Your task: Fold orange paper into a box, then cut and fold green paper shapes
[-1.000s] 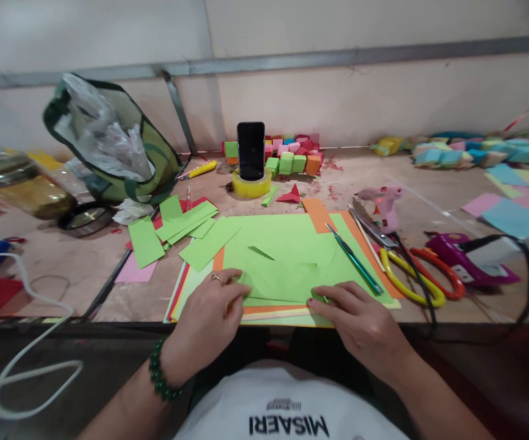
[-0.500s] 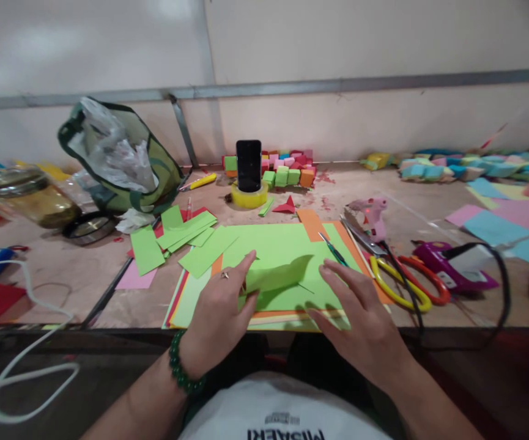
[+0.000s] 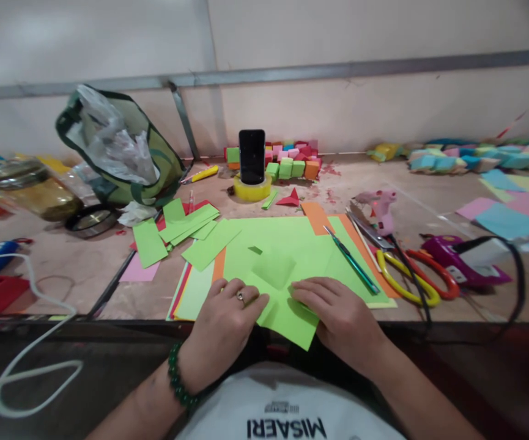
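A piece of light green paper [image 3: 289,318] is between my two hands, its near corner hanging past the table's front edge. My left hand [image 3: 232,321], wearing a ring, pinches its left side with bent fingers. On the right side, my right hand [image 3: 342,308] has its fingers closed over the paper. Beneath lies a stack of coloured sheets with a green sheet [image 3: 246,235] on top. A small dark green scrap [image 3: 255,250] rests on that sheet. To the right of it lies a slim teal craft knife [image 3: 351,260].
Cut green strips [image 3: 191,223] lie at the left. Yellow-and-red-handled scissors [image 3: 408,278], a pink glue gun [image 3: 383,211] and a purple tool [image 3: 463,263] are on the right. A phone [image 3: 252,156] stands in a tape roll [image 3: 255,190]. A bag [image 3: 126,146] leans at back left.
The green paper has come nearer to me and turned, its corner now over the table edge. Both hands have drawn closer; my right hand has closed on the paper, uncovering the craft knife.
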Demonstrator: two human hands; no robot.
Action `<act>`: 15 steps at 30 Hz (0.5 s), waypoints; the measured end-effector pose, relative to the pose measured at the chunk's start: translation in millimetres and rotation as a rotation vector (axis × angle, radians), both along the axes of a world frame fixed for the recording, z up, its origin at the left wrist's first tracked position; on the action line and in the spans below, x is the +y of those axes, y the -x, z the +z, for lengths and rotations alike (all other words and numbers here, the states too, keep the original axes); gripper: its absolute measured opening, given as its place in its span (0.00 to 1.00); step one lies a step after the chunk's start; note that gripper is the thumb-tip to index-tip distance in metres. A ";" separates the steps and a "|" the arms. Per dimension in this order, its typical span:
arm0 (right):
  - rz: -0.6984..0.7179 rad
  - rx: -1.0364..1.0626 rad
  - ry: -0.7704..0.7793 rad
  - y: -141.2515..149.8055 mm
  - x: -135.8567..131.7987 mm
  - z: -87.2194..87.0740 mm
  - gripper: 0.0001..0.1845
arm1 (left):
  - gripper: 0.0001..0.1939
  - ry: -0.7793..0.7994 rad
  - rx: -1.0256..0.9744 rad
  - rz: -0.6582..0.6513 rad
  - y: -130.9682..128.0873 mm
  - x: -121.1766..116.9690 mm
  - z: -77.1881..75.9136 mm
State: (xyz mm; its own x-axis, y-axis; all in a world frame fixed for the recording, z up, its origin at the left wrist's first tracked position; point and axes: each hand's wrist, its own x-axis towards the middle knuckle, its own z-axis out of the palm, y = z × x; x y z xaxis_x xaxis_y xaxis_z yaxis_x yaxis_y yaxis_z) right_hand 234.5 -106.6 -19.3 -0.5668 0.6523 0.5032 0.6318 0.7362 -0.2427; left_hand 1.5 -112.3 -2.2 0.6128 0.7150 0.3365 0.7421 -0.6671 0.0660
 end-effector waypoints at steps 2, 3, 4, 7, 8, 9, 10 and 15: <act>-0.011 -0.015 0.066 -2.1 -0.7 -0.2 0.23 | 0.14 0.049 -0.031 -0.001 1.6 0.8 -2.2; -0.012 -0.020 0.092 -2.9 -0.3 0.4 0.24 | 0.14 0.077 -0.049 0.006 2.0 1.0 -2.7; -0.007 -0.017 0.112 -3.7 0.6 1.3 0.25 | 0.14 0.105 -0.070 0.015 2.3 1.0 -3.0; 0.032 0.015 0.164 -5.7 5.2 5.4 0.24 | 0.13 0.163 -0.120 0.062 3.1 1.1 -4.2; 0.040 0.028 0.187 -6.3 7.0 7.0 0.23 | 0.14 0.176 -0.134 0.088 3.5 1.5 -4.8; 0.043 0.036 0.216 -7.1 8.9 8.5 0.23 | 0.15 0.192 -0.151 0.113 3.9 2.4 -5.4; 0.043 0.043 0.248 -7.9 10.8 9.8 0.22 | 0.16 0.212 -0.172 0.137 4.5 3.7 -5.9; -0.101 0.151 0.420 -12.9 20.3 10.9 0.12 | 0.08 0.362 -0.290 0.222 9.3 16.5 -5.7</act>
